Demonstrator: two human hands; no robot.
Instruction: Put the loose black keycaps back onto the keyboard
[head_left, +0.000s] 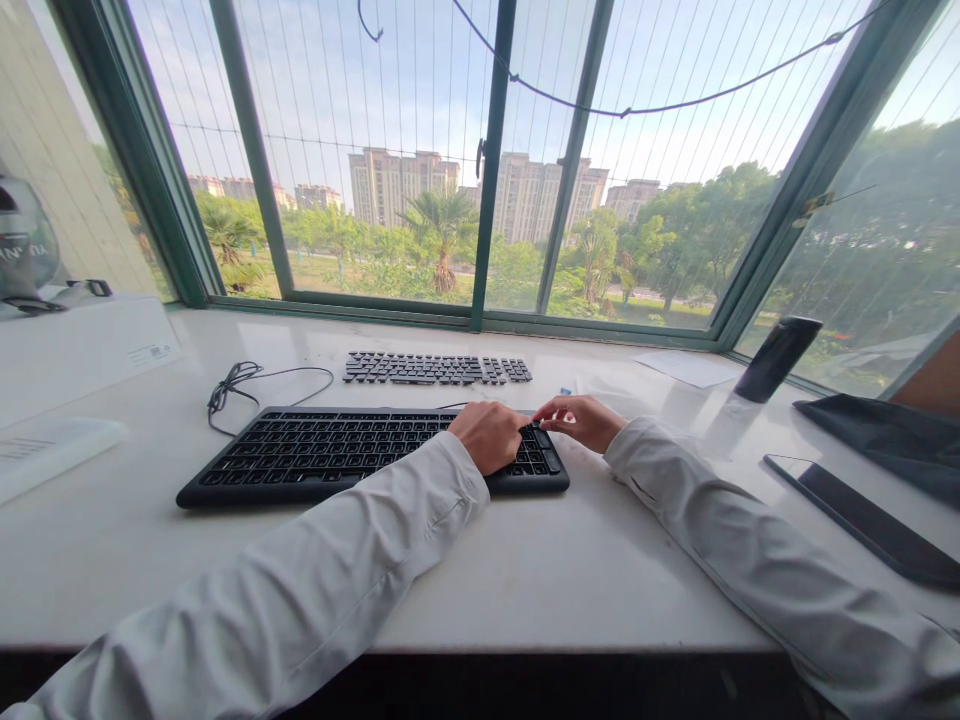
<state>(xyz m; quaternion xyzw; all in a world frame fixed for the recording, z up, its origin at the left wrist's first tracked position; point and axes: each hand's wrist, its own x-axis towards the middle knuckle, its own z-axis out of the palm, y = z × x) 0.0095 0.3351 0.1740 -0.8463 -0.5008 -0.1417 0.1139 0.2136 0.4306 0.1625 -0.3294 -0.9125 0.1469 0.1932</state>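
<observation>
A black keyboard [330, 450] lies on the white counter, its key positions showing as bare square frames without caps. My left hand [491, 437] rests over the number pad side, fingers curled, with its index finger reaching to the top right corner. From the right, my right hand [583, 420] meets it there, thumb and fingers bent into a pinch. The fingertips of both hands nearly touch; whatever is between them is too small to make out. Behind the keyboard, loose black keycaps [427, 369] are laid out in keyboard order.
A coiled black cable [236, 388] lies at the left, near a white box [82, 340]. On the right are a black cylindrical bottle [778, 358], a paper sheet [686, 368], a dark phone [862, 515] and a black bag [892, 435]. Green-framed windows [491, 150] rise behind.
</observation>
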